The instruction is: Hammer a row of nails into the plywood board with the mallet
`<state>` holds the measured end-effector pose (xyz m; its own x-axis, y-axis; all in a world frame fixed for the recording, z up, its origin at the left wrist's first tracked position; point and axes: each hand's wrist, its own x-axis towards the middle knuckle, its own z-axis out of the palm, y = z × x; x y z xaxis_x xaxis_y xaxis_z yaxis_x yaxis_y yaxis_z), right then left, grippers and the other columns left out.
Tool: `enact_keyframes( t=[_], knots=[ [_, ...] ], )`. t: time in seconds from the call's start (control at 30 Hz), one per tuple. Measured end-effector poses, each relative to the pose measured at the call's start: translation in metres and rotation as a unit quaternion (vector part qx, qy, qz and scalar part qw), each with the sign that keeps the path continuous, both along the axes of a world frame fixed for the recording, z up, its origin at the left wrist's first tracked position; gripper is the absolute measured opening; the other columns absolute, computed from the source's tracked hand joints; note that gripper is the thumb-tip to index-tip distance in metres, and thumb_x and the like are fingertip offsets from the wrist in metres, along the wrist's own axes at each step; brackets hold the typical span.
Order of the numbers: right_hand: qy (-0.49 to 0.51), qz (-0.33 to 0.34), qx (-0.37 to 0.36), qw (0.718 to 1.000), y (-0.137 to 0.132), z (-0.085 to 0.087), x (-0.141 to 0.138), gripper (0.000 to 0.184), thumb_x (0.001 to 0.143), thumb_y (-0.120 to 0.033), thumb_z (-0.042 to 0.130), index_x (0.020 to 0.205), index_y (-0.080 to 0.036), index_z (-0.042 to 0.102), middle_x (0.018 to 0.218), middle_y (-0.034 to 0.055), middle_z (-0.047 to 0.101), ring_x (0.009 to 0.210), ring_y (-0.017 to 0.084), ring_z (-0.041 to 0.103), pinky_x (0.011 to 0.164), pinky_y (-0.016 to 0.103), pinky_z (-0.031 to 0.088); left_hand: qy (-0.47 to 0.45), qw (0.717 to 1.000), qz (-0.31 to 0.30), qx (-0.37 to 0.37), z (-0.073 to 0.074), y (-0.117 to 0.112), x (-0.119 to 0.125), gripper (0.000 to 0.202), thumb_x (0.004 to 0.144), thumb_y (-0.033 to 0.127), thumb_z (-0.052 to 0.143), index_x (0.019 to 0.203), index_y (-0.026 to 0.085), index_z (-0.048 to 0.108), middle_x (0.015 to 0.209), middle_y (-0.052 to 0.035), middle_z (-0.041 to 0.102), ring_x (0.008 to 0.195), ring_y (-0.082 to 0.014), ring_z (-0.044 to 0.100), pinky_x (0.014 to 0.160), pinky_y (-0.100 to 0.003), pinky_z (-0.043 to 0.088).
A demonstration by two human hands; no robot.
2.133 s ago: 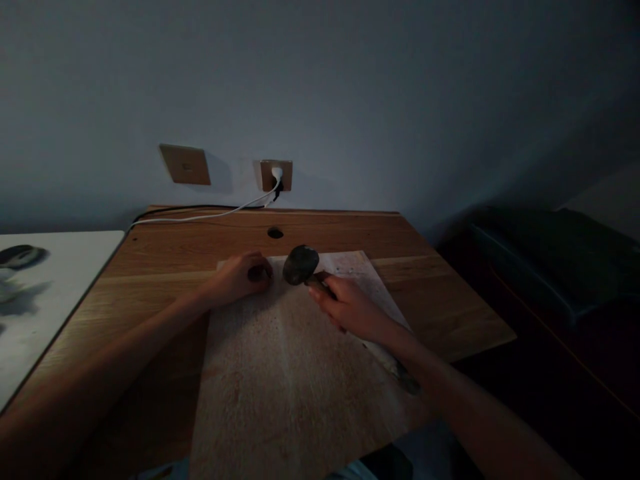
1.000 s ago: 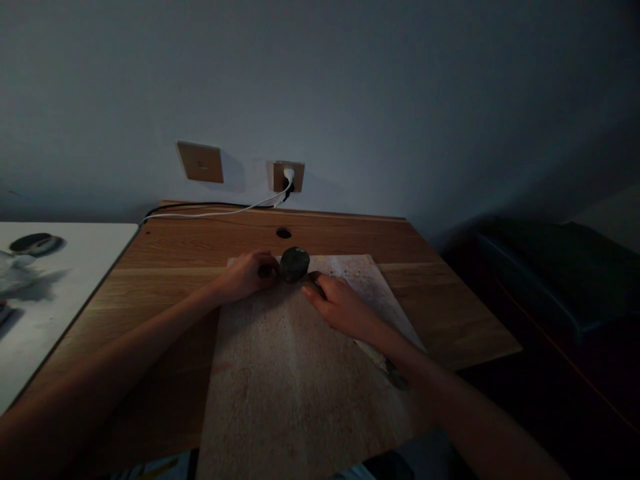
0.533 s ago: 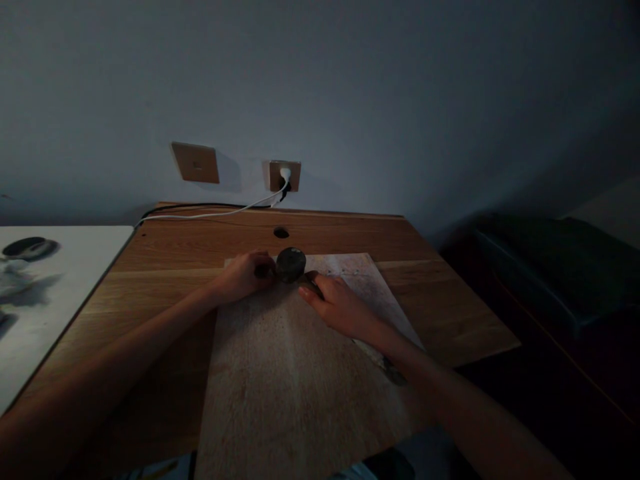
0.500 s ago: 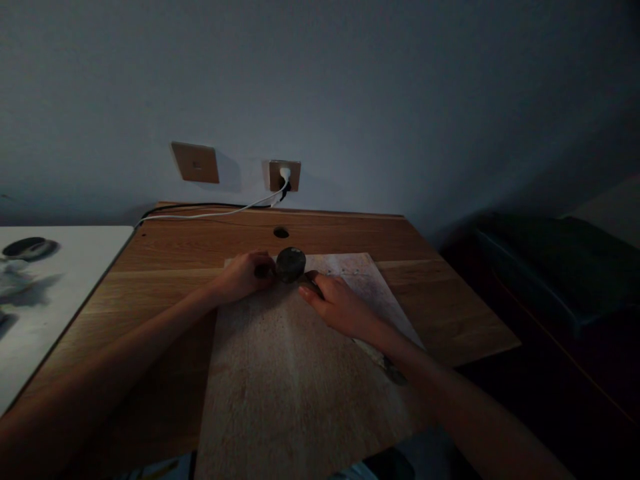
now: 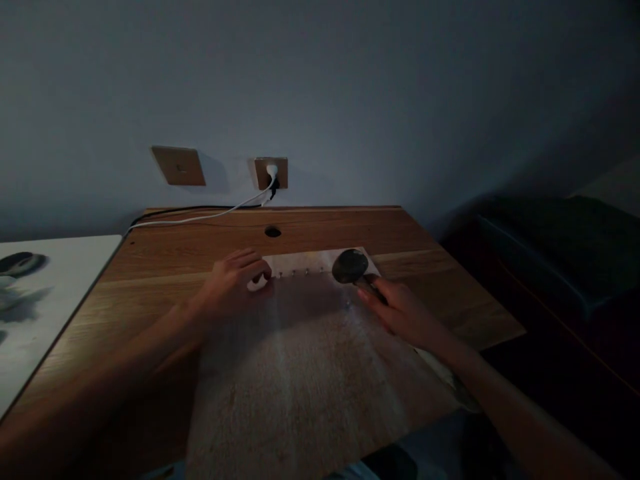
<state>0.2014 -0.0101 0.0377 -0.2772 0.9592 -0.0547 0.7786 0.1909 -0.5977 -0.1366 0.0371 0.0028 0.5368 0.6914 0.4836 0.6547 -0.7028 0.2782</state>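
A pale, speckled sheet lies flat on the wooden desk. My left hand rests on the sheet's far left corner, fingers curled, with a small white thing at the fingertips. My right hand is closed round the handle of a mallet, whose dark round head hovers over the sheet's far right corner. A row of small dots runs along the sheet's far edge between the two hands.
On the wall, a socket with a white plug feeds a white cable running left beside a blank plate. The desk has a cable hole. A white table stands left. Dark furniture fills the right.
My right hand has carried the mallet to the right, away from my left hand. The row of dots and the white thing at my left fingertips now show.
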Motion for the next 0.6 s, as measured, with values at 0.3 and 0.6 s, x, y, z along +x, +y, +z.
enact_keyframes(
  t=[0.3,0.6],
  knots=[
    [0.019,-0.043,-0.002,0.999,-0.017,-0.028,0.042,0.032,0.1,-0.048,0.045,0.09,-0.021,0.06,0.073,0.0061,0.067,0.072,0.023,0.066,0.064,0.031,0.043,0.219,0.974,-0.051,0.01,0.011,-0.033,0.125,0.021,0.096,0.035,0.066,0.087,0.017,0.074,0.092,-0.0107,0.072,0.096,-0.0286,0.068,0.087,-0.044,0.051],
    [0.027,-0.043,-0.045,0.998,-0.018,-0.028,0.043,0.027,0.101,-0.043,0.041,0.093,-0.022,0.056,0.068,0.0044,0.063,0.067,0.023,0.064,0.061,0.031,0.041,0.291,0.953,-0.066,0.047,0.015,-0.033,0.171,0.008,0.086,0.011,0.066,0.084,0.016,0.072,0.084,-0.012,0.072,0.088,-0.028,0.068,0.082,-0.043,0.049]
  ],
)
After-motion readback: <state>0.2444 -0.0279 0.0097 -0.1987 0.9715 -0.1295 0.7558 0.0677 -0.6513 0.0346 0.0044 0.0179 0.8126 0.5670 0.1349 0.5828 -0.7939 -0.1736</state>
